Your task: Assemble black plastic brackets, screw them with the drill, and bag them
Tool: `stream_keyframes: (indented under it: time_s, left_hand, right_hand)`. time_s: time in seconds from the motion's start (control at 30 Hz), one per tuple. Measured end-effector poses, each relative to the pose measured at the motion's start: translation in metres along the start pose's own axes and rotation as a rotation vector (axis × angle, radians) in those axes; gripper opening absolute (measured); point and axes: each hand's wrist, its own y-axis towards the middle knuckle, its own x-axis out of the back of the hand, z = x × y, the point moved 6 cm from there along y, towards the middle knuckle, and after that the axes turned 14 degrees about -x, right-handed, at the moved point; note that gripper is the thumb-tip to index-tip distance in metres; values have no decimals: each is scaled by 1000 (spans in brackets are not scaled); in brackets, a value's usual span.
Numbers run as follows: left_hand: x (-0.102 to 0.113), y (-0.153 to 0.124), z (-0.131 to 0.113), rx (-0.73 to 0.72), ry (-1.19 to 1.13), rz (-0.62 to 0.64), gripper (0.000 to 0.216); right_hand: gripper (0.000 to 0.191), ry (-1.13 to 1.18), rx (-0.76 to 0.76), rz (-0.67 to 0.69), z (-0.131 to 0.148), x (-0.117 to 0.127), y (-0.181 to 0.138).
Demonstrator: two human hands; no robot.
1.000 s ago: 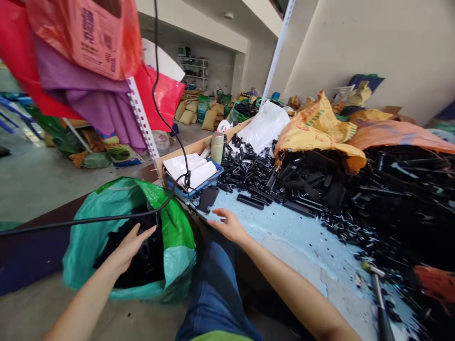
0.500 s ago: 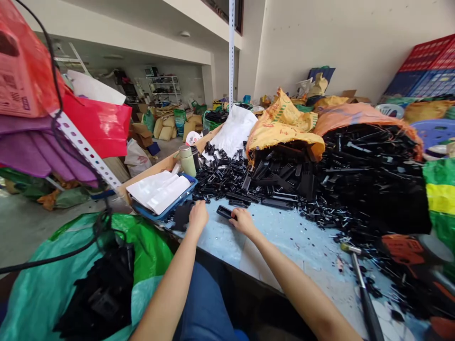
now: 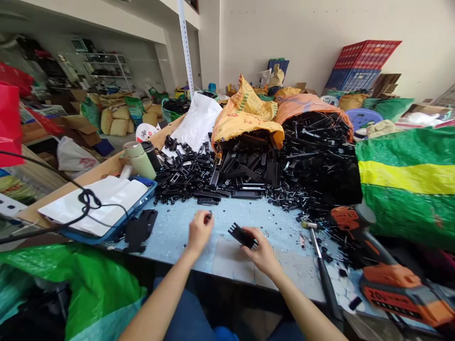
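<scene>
My right hand [image 3: 262, 248] is closed on a black plastic comb-like part [image 3: 241, 235], held just above the light blue table [image 3: 177, 232]. My left hand [image 3: 199, 229] is beside it, fingers pinched on a small dark piece I cannot make out. Behind both hands lies a big heap of black plastic parts [image 3: 249, 175] that spills from an orange-yellow sack [image 3: 245, 116]. A flat black part [image 3: 140, 227] lies on the table's edge left of my left hand.
A blue tray with white sheets [image 3: 99, 208] and a green flask [image 3: 137, 158] stand at the left. An orange power drill [image 3: 387, 279] and a hammer [image 3: 322, 265] lie at the right. A green bag [image 3: 85, 289] sits below left; a green-yellow sack [image 3: 408, 182] stands right.
My left hand came out of the green bag and up onto the table. My right hand picked up a black part and drew it nearer. My head turned right.
</scene>
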Motion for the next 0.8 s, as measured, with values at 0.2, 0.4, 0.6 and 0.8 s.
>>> stream_keyframes:
  time_s: [0.2, 0.4, 0.6, 0.8]
  left_hand:
    - [-13, -72, -38, -181, -75, -23, 15]
    - [-26, -47, -58, -305, 25, 140, 36]
    - [-47, -36, -71, -241, -186, 215, 28]
    - [-38, -55, -93, -123, -560, 193, 24]
  right_hand:
    - [28, -622, 202, -96, -16, -2, -38]
    - [47, -701, 201, -76, -7, -11, -29]
    - [43, -337, -46, -21, -21, 12, -14]
    - [54, 437, -455, 97, -43, 12, -16]
